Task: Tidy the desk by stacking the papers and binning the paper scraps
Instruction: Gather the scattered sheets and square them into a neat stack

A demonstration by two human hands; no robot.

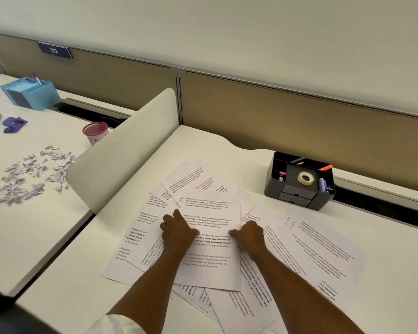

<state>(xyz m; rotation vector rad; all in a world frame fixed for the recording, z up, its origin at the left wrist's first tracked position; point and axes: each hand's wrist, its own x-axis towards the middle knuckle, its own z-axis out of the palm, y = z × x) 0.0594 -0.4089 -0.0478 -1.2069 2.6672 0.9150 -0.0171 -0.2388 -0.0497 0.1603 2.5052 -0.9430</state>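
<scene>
Head view: looked down on a white desk (203, 141) spread with printed papers (140, 239), fanned in a loose overlap at near centre.
Top sheet (210, 213): lay uppermost on the heap, long axis running near to far, roughly square to the near edge, over lower sheets skewed off to left and right.
Left hand (177, 231): sat on the left long edge of the top sheet, thumb over the print, fingers bent at the edge; read as a pinch on that edge, though unclear whether the fingertips reached under it.
Right hand (249, 236): mirrored it on the right long edge, thumb on the print, fingers curled around the edge, holding it.
Deciding relation: kept the top sheet midway between both hands, with the skewed corners jutting left past the left hand and right and near past the right one; judged to call for an inward squeeze from both sides along the long edges.
Loose sheet (323, 249): lay tilted to the right of the heap, nearer the right hand, not yet gathered.
Paper scraps (32, 174): lay scattered on the neighbouring desk (46, 225) to the left, beyond the curved divider (121, 150), well apart from both hands and nearer the left one.
Bin: not seen anywhere.
Black organiser (299, 182): stood far right, apart from the papers.
</scene>
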